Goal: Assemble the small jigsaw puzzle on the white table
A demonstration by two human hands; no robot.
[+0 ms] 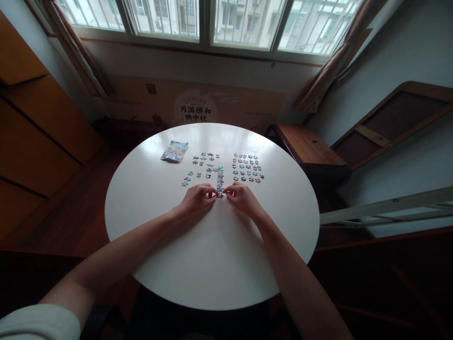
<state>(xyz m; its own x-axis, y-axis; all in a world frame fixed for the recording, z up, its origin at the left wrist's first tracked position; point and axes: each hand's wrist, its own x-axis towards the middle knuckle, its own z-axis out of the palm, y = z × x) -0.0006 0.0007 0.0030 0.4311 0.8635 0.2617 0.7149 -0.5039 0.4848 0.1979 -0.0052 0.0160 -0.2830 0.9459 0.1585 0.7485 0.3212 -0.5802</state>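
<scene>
A narrow strip of joined jigsaw pieces [220, 177] lies on the white round table [212, 264], its long side running away from me. My left hand [198, 197] pinches at the near end of the strip from the left, thumb and forefinger closed in a ring. From the right, my right hand [242, 196] pinches at the same end. Between the two sets of fingertips sits a jigsaw piece [220, 194], partly covered by them. A few pieces branch off the strip's far end to the left.
Loose jigsaw pieces [201, 164] are scattered left of the strip. More pieces stand in rows [244, 166] on the right. A printed picture packet [174, 151] lies at the table's far left. A wooden bench [311, 146] is beyond the right edge, and windows [244, 23] are ahead.
</scene>
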